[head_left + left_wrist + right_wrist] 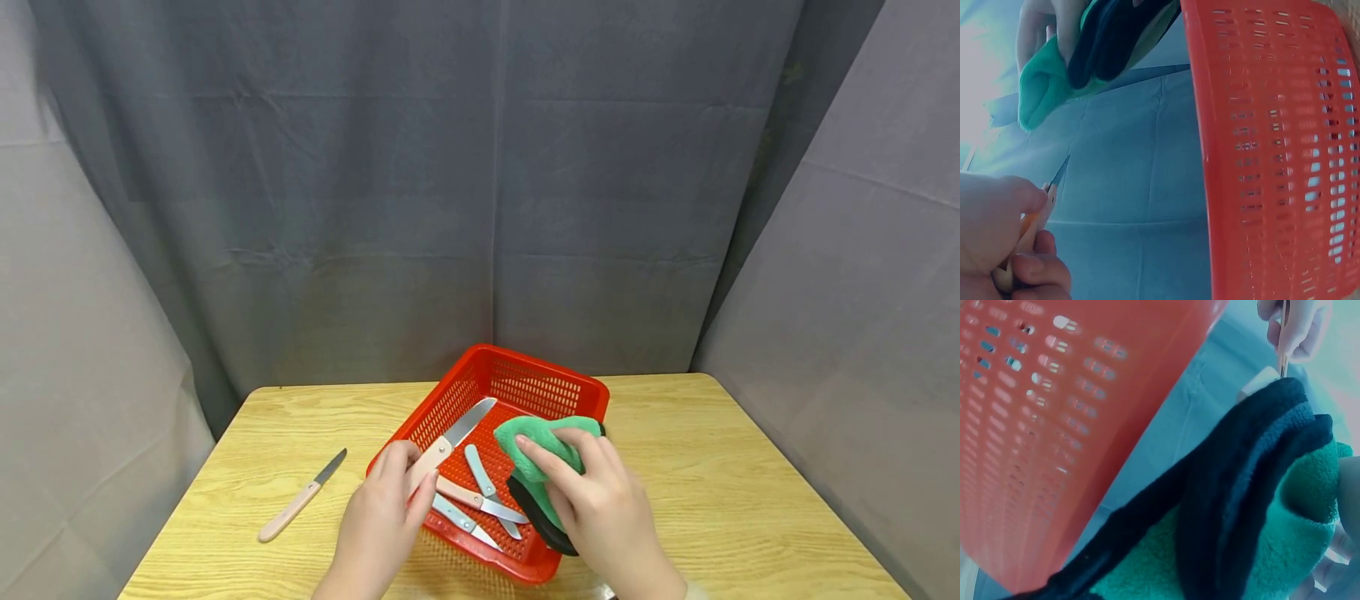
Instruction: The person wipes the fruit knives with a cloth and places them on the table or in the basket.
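My left hand grips the pale pink handle of a knife, its blade pointing away and up to the right over the basket. A folded green cloth with black edging is pinched in my right hand, at the basket's right side. The blade stands apart from the cloth in the head view. Below both hands is a red plastic basket with a perforated wall. Inside lie a pink-handled knife and two light blue-handled knives, one upper and one lower.
Another pink-handled knife lies on the wooden table, left of the basket, with its tip pointing away. A grey curtain hangs behind the table, with pale cloth at the sides.
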`<action>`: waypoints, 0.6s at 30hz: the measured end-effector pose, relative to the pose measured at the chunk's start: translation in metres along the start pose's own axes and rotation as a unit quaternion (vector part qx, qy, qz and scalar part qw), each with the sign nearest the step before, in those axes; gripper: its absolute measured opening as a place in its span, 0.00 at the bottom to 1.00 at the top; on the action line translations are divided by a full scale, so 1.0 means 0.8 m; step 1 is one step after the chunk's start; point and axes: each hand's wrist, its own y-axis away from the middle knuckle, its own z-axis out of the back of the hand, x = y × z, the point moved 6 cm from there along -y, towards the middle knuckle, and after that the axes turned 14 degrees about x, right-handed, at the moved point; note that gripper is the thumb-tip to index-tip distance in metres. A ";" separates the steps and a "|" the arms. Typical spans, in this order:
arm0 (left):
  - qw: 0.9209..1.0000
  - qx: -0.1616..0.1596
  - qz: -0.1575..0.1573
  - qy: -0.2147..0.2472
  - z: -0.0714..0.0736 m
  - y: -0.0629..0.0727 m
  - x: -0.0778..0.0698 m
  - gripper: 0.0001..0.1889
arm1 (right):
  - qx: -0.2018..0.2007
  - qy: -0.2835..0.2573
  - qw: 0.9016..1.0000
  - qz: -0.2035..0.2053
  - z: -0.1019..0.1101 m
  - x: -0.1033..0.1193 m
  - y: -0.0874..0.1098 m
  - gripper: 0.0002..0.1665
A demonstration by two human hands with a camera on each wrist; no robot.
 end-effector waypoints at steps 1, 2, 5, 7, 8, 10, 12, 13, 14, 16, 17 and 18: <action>1.000 -0.003 -0.002 0.003 -0.002 0.000 -0.002 0.15 | 0.002 0.000 1.000 0.001 -0.001 0.001 -0.001 0.26; 1.000 -0.005 -0.004 0.005 -0.003 0.000 -0.003 0.15 | 0.007 0.000 1.000 0.002 -0.002 0.002 -0.002 0.26; 1.000 -0.007 -0.009 0.011 -0.007 -0.001 -0.007 0.15 | 0.019 -0.001 1.000 0.002 -0.006 0.005 -0.003 0.26; 1.000 -0.006 -0.012 0.013 -0.010 -0.001 -0.009 0.15 | 0.030 -0.001 1.000 0.002 -0.009 0.008 -0.003 0.26; 1.000 -0.005 -0.012 0.015 -0.011 -0.001 -0.010 0.15 | 0.034 -0.001 0.999 0.002 -0.010 0.009 -0.004 0.25; 1.000 -0.002 -0.013 0.017 -0.013 0.000 -0.012 0.16 | 0.038 -0.001 0.999 0.005 -0.012 0.012 -0.004 0.21; 1.000 -0.001 -0.015 0.020 -0.015 0.000 -0.014 0.16 | 0.039 0.003 0.999 0.008 -0.013 0.014 -0.005 0.24; 1.000 -0.002 -0.017 0.021 -0.016 0.000 -0.015 0.15 | 0.037 0.004 0.999 0.011 -0.014 0.016 -0.005 0.29; 1.000 -0.003 -0.019 0.022 -0.017 0.000 -0.016 0.15 | 0.035 0.007 0.999 0.014 -0.014 0.017 -0.006 0.36; 0.999 -0.005 -0.024 0.023 -0.018 0.000 -0.018 0.15 | 0.030 0.015 0.999 0.019 -0.015 0.020 -0.007 0.45; 0.999 -0.007 -0.026 0.022 -0.019 0.000 -0.019 0.15 | 0.028 0.019 0.999 0.020 -0.015 0.021 -0.007 0.47; 0.999 -0.009 -0.029 0.022 -0.019 0.000 -0.020 0.15 | 0.025 0.022 0.999 0.021 -0.016 0.021 -0.008 0.47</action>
